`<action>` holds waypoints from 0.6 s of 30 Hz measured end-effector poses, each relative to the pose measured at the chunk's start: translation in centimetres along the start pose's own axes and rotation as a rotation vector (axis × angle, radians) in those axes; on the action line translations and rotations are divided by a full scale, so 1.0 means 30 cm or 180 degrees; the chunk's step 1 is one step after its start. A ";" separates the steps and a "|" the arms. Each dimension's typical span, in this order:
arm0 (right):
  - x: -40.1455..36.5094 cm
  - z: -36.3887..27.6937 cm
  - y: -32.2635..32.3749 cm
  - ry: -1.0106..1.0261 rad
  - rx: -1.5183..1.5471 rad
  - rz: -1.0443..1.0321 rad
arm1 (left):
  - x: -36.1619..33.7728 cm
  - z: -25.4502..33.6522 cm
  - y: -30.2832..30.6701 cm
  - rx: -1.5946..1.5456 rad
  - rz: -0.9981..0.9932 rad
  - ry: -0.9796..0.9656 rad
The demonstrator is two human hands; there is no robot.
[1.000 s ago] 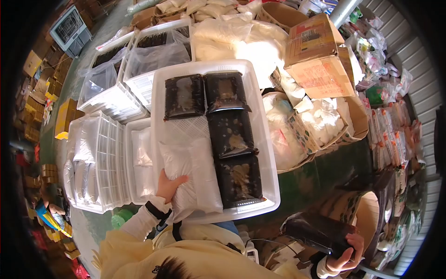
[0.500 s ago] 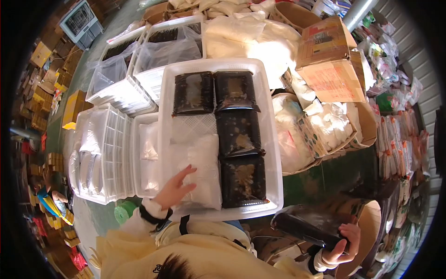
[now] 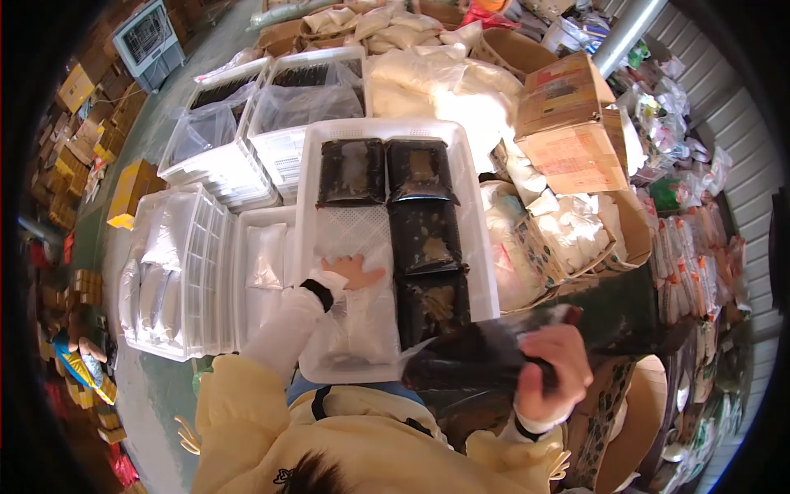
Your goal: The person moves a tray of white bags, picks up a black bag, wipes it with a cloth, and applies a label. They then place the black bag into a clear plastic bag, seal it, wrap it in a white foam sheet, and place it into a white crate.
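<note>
In a white plastic crate [image 3: 484, 247], several flat dark packs lie in the top row and down the right side. My left hand [image 3: 355, 272] rests with fingers spread on a clear bag with whitish contents [image 3: 362, 317], at the crate's left side. My right hand [image 3: 555, 370] grips one end of a dark pack [image 3: 469, 356], tilted and held at the crate's lower right corner. This pack covers part of the crate rim and is slightly blurred.
Stacked white crates [image 3: 177, 272] stand on the left, and others with dark packs under film [image 3: 304, 99] behind. Cardboard boxes [image 3: 568, 123] and whitish bags are at the back right. An open carton [image 3: 642, 403] sits low on the right.
My right hand has brought the dark pack up and left, over the crate's corner. My left hand has moved up and further right over the clear bag.
</note>
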State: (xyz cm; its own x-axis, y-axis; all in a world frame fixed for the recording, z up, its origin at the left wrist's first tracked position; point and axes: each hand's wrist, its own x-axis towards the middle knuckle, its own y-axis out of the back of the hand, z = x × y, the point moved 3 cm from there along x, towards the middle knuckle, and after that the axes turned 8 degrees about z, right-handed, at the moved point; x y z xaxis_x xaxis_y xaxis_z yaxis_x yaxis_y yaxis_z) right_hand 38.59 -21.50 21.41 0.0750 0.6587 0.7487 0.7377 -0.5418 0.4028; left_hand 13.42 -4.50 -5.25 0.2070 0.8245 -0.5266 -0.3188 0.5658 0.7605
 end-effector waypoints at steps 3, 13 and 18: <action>0.038 -0.034 -0.117 0.0199 0.0095 -0.0410 | -0.227 0.101 0.170 -0.2622 -0.0178 -0.1338; 0.102 -0.332 -0.627 0.0965 0.0127 -0.0772 | -0.754 0.004 0.202 -0.2772 0.2342 -0.1439; 0.104 -0.564 -1.034 0.0105 0.1353 -0.2336 | -0.885 -0.349 0.190 -0.4861 0.2398 -0.1025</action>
State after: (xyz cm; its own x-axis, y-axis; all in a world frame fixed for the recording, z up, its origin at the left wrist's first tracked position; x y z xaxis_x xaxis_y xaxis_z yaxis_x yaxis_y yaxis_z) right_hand 4.59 -11.46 20.17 -0.5360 0.7474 0.3925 0.7817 0.2637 0.5652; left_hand -3.56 -23.26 9.09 -0.2860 0.9581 -0.0184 -0.9019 -0.2756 -0.3327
